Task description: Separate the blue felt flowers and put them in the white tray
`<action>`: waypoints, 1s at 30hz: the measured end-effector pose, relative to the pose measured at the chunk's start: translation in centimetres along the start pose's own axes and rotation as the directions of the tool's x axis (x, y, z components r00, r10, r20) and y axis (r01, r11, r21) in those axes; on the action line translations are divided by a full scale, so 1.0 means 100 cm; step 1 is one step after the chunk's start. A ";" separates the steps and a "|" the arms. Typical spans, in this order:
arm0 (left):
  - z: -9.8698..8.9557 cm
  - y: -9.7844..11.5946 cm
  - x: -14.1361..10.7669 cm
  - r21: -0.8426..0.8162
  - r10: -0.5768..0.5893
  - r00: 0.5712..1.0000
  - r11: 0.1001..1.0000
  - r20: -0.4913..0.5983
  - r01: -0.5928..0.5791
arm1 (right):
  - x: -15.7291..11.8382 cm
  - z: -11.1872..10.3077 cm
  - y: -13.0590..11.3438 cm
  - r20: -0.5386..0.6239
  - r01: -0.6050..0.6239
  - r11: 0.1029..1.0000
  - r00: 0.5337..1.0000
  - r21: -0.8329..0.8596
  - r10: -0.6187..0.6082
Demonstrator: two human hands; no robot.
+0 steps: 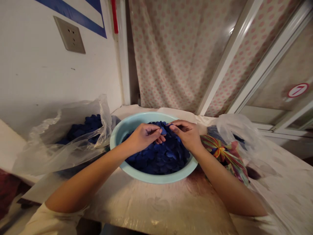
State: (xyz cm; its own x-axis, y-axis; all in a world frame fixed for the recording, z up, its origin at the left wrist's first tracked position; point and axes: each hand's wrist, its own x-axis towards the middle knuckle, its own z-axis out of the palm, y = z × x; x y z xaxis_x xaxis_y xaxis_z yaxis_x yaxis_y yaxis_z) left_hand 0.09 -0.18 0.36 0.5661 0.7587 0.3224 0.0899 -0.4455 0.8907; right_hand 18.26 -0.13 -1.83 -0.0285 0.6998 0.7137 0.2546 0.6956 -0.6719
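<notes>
And here's the basin (116,138), smooth, glossy pale-blue plastic, light gleaming along its rim! Heaped inside it, dark blue pieces (158,156), matt, with a soft, cloth-like look. Over on the left, a clear plastic bag (61,153), thin, crinkled and shiny. Behind, a polka-dot cloth curtain (171,55), and underneath, a glossy, faintly creased sheet (156,209).

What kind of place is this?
Probably a small room in someone's home, used for handwork. A polka-dot curtain hangs at the back, a wall socket is set in the white wall, and a pale blue basin of blue pieces sits on a table.
</notes>
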 end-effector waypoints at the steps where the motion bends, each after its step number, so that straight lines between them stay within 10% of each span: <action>1: 0.000 -0.001 0.000 0.004 -0.004 1.000 1.000 -0.008 0.004 | 0.000 0.000 0.002 -0.004 -0.038 0.999 0.999 0.006 0.038; 11: 0.000 -0.002 0.003 0.034 -0.053 0.998 0.998 -0.039 0.055 | 0.001 -0.002 0.001 -0.004 -0.052 0.996 0.999 -0.074 0.052; 21: -0.002 0.000 0.000 0.098 0.044 0.997 0.994 0.059 -0.050 | -0.006 0.002 -0.010 0.188 0.359 0.913 0.927 -0.191 -0.325; 30: 0.000 0.001 0.001 0.017 -0.007 1.000 1.000 0.013 0.007 | 0.001 -0.003 0.006 -0.138 0.049 0.998 0.989 -0.044 -0.054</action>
State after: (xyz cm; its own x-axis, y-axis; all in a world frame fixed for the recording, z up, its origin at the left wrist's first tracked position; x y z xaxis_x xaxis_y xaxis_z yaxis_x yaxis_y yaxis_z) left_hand 0.15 -0.16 0.46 0.5765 0.7553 0.3117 0.1080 -0.4486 0.8872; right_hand 18.72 0.35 -2.10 0.0917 0.6318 0.7697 0.2948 0.7211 -0.6270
